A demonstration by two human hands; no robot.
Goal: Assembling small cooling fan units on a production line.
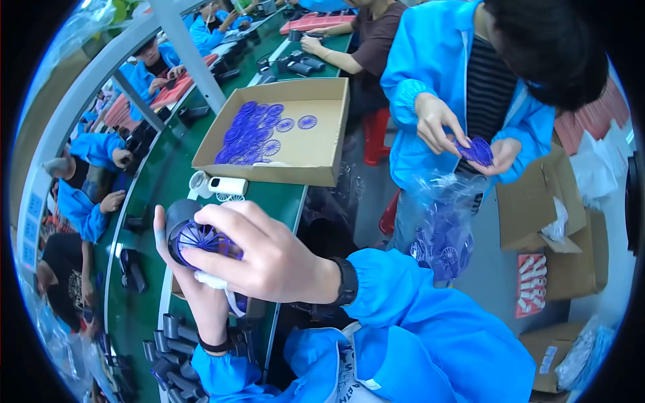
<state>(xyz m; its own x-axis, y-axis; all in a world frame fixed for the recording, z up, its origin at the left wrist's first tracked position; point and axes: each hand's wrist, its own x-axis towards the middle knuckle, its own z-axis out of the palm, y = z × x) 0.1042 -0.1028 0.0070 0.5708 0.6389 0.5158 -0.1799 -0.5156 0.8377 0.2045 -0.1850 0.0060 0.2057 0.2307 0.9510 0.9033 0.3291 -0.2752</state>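
A long green worktop (168, 181) runs from the lower edge up toward the top of the view. On it sits a shallow open cardboard box (316, 144) with purple spoked wheels (255, 134) lying flat inside. Just in front of the box lie two small white cylindrical parts (225, 185). Dark grey tube-shaped parts (171, 352) are clustered at the near end.
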